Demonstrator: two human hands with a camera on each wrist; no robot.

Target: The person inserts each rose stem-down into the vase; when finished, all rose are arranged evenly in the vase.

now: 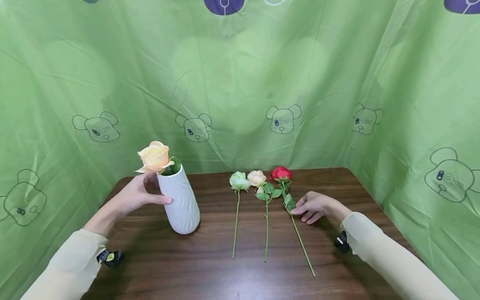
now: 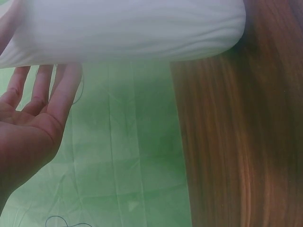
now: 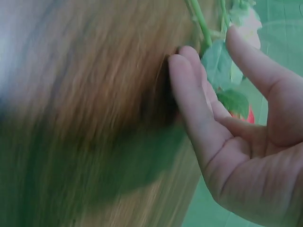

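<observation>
A white vase (image 1: 181, 204) with a wavy relief stands on the table at the left, tilted a little, a peach-yellow rose (image 1: 154, 157) in its mouth. My left hand (image 1: 140, 193) grips the vase near its top, thumb on the front; the left wrist view shows fingers behind it. On the right lies a red rose (image 1: 281, 173) with a long green stem. My right hand (image 1: 313, 206) is beside that stem, its fingertips at the lower leaves. In the right wrist view, thumb and fingers (image 3: 189, 90) stand apart around a leaf (image 3: 218, 66).
Left of the red rose lie a pale pink rose (image 1: 256, 178) and a pale green rose (image 1: 239, 181), stems toward me. The dark wooden table (image 1: 213, 266) meets a green printed curtain (image 1: 240, 83) at the back and both sides.
</observation>
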